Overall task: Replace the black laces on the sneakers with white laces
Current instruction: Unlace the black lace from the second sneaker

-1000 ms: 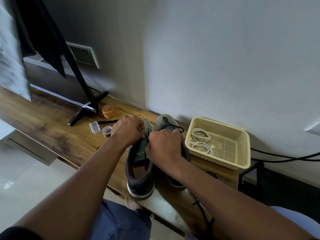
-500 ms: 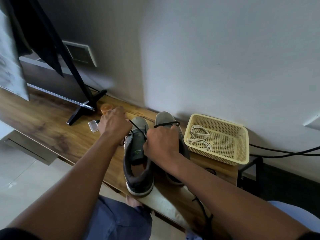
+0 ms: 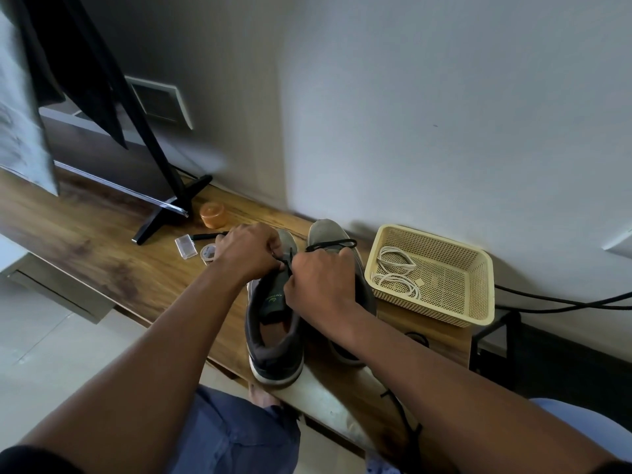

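A: Largest item first. Wooden shelf (image 3: 85, 241) runs along the wall (image 3: 444, 114); a TV (image 3: 102, 107) on a black stand (image 3: 160, 220) occupies its left end.

B: Noted. Task items?

A: Two grey sneakers. The left sneaker (image 3: 273, 336) stands on the shelf with its heel at the front edge, white sole rim, dark collar, dark tongue raised with a small printed logo. The right sneaker (image 3: 330, 234) sits just beside it, toe toward the wall, mostly covered by the person's forearm.

B: Laces?

A: A black lace (image 3: 330, 245) loops over the right sneaker's toe area; another short black strand rises between the two hands above the left sneaker's tongue. White laces (image 3: 393, 268) lie coiled in the cream perforated basket (image 3: 478, 292), which rests on the shelf right of the sneakers.

B: Grip state?

A: Left hand (image 3: 246, 253): fingers curled, tips pinching the black strand over the left sneaker's eyelets. Right hand (image 3: 318, 282): closed into a fist at the tongue, fingers curled inward next to the same strand; the exact contact is hidden behind the knuckles.

B: Small items?

A: An orange lidded jar (image 3: 212, 214) near the stand, a clear plastic case (image 3: 185, 246), a roll of tape (image 3: 208, 252) and a black pen (image 3: 208, 236), all left of the left hand. Black cables (image 3: 564, 299) run along the wall, right of the basket.
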### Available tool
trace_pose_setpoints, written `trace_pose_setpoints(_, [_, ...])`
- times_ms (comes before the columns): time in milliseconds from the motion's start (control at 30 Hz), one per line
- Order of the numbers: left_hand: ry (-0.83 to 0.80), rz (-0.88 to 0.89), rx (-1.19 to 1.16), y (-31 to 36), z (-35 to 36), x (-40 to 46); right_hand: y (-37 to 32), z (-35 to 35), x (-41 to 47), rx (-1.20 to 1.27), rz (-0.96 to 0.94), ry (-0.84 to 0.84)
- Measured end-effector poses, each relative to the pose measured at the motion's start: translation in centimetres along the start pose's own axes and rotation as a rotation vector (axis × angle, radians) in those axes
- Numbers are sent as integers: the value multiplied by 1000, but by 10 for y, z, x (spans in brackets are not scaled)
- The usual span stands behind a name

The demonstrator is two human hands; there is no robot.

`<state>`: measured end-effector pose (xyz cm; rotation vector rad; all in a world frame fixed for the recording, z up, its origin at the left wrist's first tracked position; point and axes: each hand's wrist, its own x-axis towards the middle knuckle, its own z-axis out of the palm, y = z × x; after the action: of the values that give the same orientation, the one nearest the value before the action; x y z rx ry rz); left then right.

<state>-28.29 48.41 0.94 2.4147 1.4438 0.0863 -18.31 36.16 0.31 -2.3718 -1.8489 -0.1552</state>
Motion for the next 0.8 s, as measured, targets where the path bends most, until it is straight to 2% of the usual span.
trace_pose_setpoints(133, [40, -20, 32, -1, 1, 1, 0, 1, 0, -6, 6, -3])
trace_pose_setpoints(300, [-28, 30, 22, 2, 2, -1, -1, 1, -1, -17, 6, -12])
trace_pose_setpoints(467, [51, 12, 51, 7, 7, 0, -2, 0, 1, -14, -5, -12])
trace_pose_setpoints(800, [82, 33, 45, 6, 11, 2, -3, 2, 0, -34, -17, 11])
